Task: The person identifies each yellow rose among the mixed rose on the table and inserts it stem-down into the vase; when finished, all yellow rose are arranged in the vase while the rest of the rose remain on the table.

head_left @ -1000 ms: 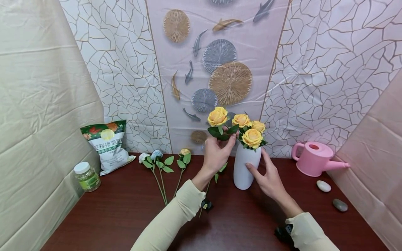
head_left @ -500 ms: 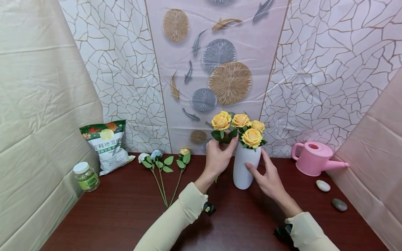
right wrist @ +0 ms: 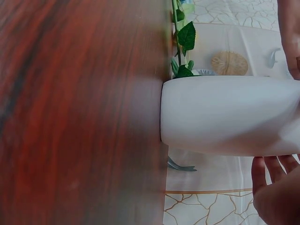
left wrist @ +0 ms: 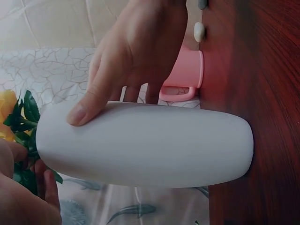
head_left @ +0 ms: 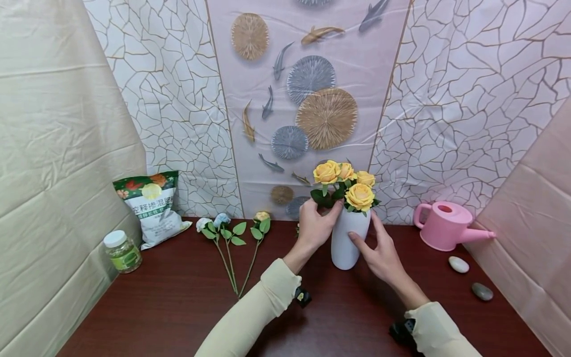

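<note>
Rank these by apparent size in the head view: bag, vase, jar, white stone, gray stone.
Largest to smallest:
Bag
Vase
Jar
White stone and gray stone: too alike to rank

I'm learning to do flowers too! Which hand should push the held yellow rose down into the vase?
Probably the left hand: it holds that yellow rose below the bloom, by the mouth of the white vase. The right hand holds the vase's side, so it seems better for steadying.
</note>
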{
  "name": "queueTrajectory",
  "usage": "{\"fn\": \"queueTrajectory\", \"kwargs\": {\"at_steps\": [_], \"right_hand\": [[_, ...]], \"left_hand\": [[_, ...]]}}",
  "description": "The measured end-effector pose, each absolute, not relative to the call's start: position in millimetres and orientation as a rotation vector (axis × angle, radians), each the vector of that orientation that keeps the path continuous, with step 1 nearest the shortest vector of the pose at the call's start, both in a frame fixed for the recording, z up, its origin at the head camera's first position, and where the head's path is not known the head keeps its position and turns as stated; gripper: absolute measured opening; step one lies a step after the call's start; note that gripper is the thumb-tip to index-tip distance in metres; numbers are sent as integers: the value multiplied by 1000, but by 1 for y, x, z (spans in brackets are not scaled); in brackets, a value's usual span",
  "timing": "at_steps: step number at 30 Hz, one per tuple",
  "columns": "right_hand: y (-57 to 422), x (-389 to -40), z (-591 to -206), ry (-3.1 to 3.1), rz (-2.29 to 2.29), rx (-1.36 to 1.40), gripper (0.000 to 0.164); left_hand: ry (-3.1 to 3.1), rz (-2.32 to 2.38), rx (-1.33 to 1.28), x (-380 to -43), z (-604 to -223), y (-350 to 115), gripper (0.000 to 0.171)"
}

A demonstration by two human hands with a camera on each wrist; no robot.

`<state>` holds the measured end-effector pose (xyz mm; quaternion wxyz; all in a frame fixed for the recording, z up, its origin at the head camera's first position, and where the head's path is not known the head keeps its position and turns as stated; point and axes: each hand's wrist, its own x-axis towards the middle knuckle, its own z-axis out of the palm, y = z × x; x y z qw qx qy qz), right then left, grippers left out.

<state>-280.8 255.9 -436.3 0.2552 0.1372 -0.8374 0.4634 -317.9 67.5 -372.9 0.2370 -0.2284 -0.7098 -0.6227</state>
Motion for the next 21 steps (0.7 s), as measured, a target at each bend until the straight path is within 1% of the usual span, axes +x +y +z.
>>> {"fn": "queueTrajectory", "kwargs": {"at_steps": [7,13,17,21], "right_hand": [[254,-281,-437,-2276,1256,374,81],[254,-280,-437,-2281,1254,369,82],[252,-276,-433,-2281,1260,368,82],[245,-266,-419,-2276,1281,373,80]], "left_hand": [[-1980,-1658,-592,-323,-376,68,23],[-1950,-1672,-604,-321,-367,64,26],[-1872,-1728,-634,-320,-356,61,26],[-1867,-1667,-627,-321,-347,59,21]]}}
